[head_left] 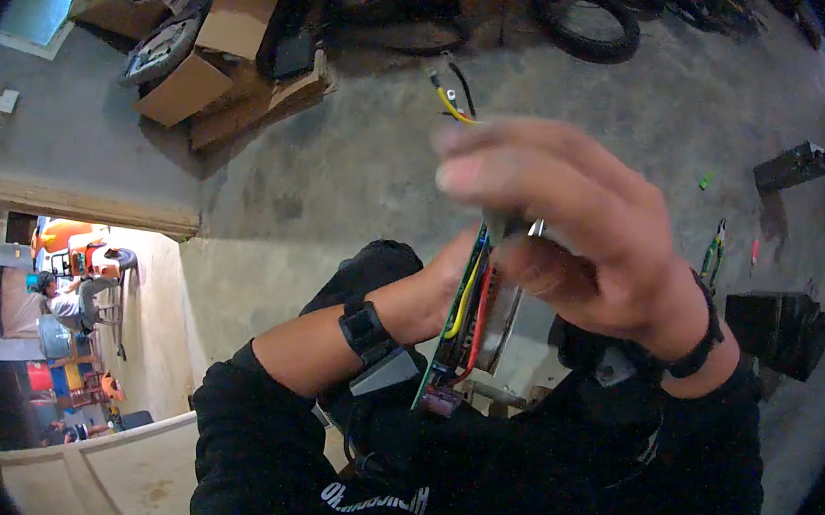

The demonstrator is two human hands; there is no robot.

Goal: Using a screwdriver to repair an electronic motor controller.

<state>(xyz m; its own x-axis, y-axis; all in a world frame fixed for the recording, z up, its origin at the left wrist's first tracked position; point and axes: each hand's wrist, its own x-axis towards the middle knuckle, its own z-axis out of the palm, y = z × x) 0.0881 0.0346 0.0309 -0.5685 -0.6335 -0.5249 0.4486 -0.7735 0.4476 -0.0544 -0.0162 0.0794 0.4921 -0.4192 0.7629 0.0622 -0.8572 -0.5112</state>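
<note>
A narrow green circuit board (pixel 445 346) stands on edge in front of my body, with a yellow wire (pixel 466 293) and a red wire (pixel 477 330) along its side. My left hand (pixel 440 286) grips the board from the left, its fingers mostly hidden behind it. Over the board's upper end is my right hand (pixel 578 215), blurred, with fingers and thumb curled together around something dark that I cannot make out. Past its fingertips stick out loose yellow and black leads (pixel 450 93). Both wrists wear black straps.
Cardboard boxes (pixel 243 8) lean at the back left, and a tire (pixel 586 24) lies at the back. Green-handled pliers (pixel 714 251), a black box (pixel 775 331) and a dark block (pixel 794 167) are on the concrete floor at right. Through an opening at left, a person (pixel 71 302) sits near an orange machine.
</note>
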